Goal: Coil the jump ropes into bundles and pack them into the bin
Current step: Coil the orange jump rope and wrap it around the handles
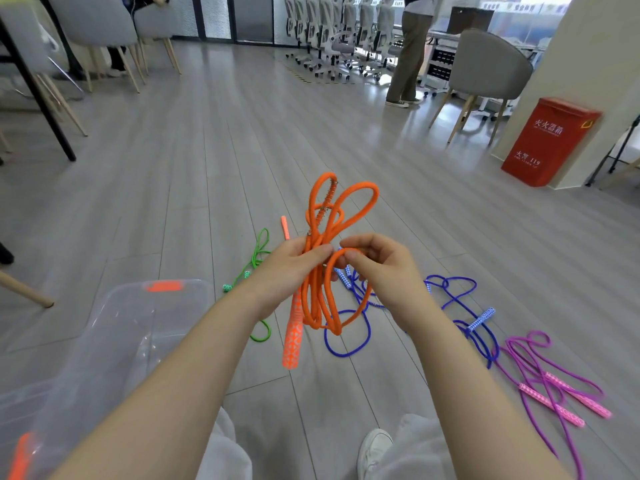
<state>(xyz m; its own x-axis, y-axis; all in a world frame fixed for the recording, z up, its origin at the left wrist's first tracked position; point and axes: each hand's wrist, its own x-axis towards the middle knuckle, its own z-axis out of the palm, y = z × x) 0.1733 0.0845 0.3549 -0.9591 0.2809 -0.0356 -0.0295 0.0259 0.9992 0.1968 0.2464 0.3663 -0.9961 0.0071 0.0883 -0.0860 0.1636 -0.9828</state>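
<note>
My left hand [289,268] grips the middle of a folded orange jump rope [341,206], whose loops stick up above the hand and hang below it. One orange handle [292,337] dangles under the hand; the other [285,227] shows behind the bundle. My right hand [379,268] pinches a strand of the same rope and holds it in a loop beside the bundle. On the floor lie a green rope [258,258], a blue rope [460,299] and a purple rope with pink handles [547,386]. A clear plastic bin [114,327] with orange latches stands at the lower left.
A red box [549,140] stands by a pillar at the right. Grey chairs and a black table leg [38,95] are at the left, another chair [485,74] and a standing person [412,50] at the back. My knees and a white shoe [374,452] are at the bottom.
</note>
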